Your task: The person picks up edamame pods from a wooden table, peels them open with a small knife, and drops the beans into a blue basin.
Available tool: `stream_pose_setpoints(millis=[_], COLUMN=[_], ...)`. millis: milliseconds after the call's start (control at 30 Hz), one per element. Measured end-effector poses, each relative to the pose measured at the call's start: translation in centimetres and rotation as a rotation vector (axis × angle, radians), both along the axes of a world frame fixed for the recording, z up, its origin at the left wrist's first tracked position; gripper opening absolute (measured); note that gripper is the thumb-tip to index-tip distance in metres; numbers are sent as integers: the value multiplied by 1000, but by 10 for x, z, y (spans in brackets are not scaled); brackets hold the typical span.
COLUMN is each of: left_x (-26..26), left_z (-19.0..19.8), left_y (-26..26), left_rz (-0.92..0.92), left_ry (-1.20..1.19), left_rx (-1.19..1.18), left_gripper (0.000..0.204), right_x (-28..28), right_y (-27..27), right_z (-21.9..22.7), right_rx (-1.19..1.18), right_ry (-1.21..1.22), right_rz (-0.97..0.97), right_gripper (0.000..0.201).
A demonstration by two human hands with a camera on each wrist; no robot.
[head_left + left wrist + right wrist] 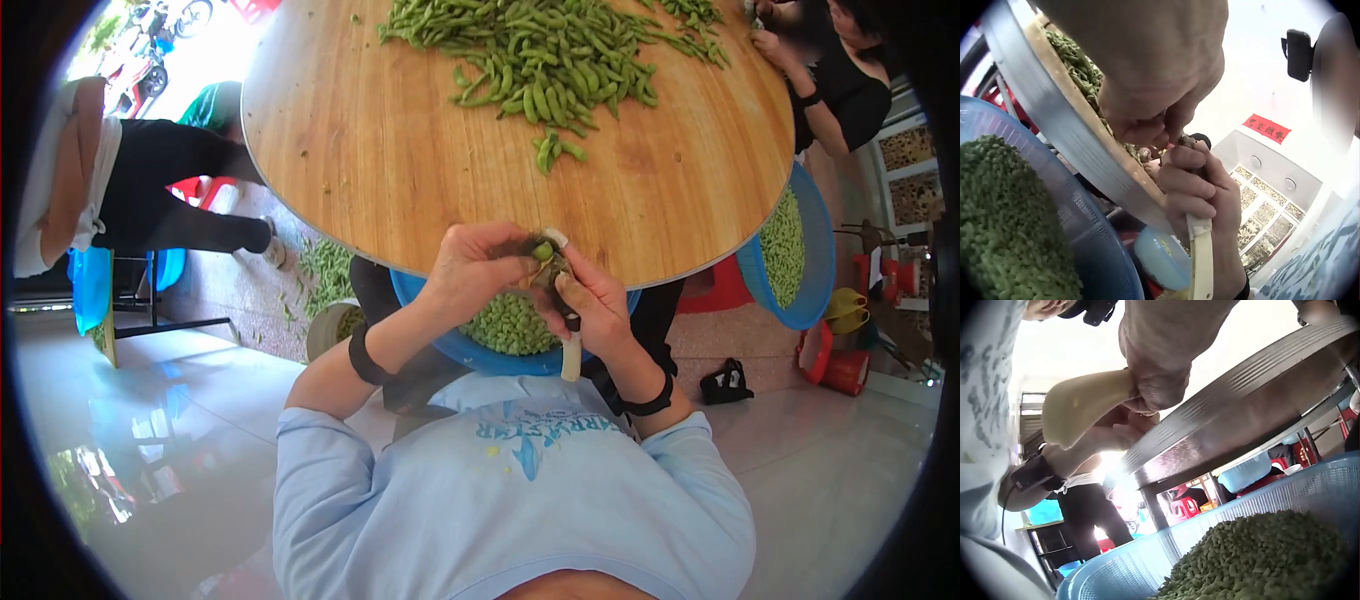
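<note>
My left hand pinches a green soybean pod between thumb and fingers, just past the table's near edge. Right beside it, my right hand grips a tool by its cream handle; the handle sticks out below the fist, and its working end is hidden by the fingers. Something white wraps a fingertip of that hand. In the left wrist view the two hands meet, with the handle pointing down. Under them a blue basket holds a heap of shelled green beans.
A round wooden table carries a large pile of soybean pods and a few loose pods. Another blue basket of beans stands at right. Pods lie on the floor at left, near a bucket. Other people are around.
</note>
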State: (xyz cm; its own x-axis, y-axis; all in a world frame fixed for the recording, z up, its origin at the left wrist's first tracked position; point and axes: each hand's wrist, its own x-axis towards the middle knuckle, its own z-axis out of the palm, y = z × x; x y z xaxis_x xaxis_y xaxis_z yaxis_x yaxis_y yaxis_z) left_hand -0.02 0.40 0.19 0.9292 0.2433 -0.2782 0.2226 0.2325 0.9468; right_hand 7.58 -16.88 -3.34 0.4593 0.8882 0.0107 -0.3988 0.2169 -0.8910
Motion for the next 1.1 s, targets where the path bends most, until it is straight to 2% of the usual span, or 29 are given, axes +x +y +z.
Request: stream_pose_setpoints(millis=[67, 133, 267, 367, 433, 467, 500, 567, 633, 700, 767, 800, 867, 933, 1000, 1067, 1100], left_x=[0, -1, -2, -2, 2, 6, 8, 10, 14, 16, 14, 15, 13, 10, 10, 9, 7], left_z=[3, -2, -4, -8, -4, -2, -2, -2, 1, -1, -6, -7, -8, -9, -3, -1, 1], left_y=[1, 0, -3, -5, -4, -5, -4, 1, 1, 4, 0, 0, -2, -8, -12, -13, -15], left_rz=[9, 1, 23, 49, 23, 40, 46, -17, -30, -160, -137, -118, -108, -96, -47, -54, -61], left_ry=[4, -45, -64, -1, -9, 8, 24, 25, 57, 111, 168, 215, 217, 222, 203, 209, 218], left_rx=[-20, -3, 50, -17, 30, -98, -109, -367, -422, -591, -672, -746, -759, -784, -667, -562, -468], left_gripper=[16, 15, 14, 14, 14, 14, 14, 13, 13, 12, 12, 11, 10, 10, 8, 8, 7], right_x=[-2, -4, -3, -8, -8, -6, -4, 1, 6, 6, 11, 13, 12, 8, 4, 0, -1], right_y=[0, 0, -3, -4, -1, -3, -4, -6, -12, -19, -20, -16, -12, -15, -12, -7, -8], right_z=[1, 1, -1, 0, 4, 7, 8, 11, 11, 6, 6, -1, -16, -10, -7, -7, -8], right_rx=[-6, -32, -16, -78, -76, -91, -50, -15, 82, 90, -48, -44, 58, -7, -56, -50, -49], right_ry=[32, -76, -80, -85, -219, -208, -144, -70, 83, 100, -484, -481, -1041, -1059, -1091, -980, -984], right_rz=[11, -36, -70, -133, -250, -245, -217, -191, -87, -72, -125, -127, -316, -313, -318, -483, -487], right_gripper=[48, 47, 45, 44, 43, 43, 43, 43, 44, 44, 43, 43, 43, 45, 48, 42, 42])
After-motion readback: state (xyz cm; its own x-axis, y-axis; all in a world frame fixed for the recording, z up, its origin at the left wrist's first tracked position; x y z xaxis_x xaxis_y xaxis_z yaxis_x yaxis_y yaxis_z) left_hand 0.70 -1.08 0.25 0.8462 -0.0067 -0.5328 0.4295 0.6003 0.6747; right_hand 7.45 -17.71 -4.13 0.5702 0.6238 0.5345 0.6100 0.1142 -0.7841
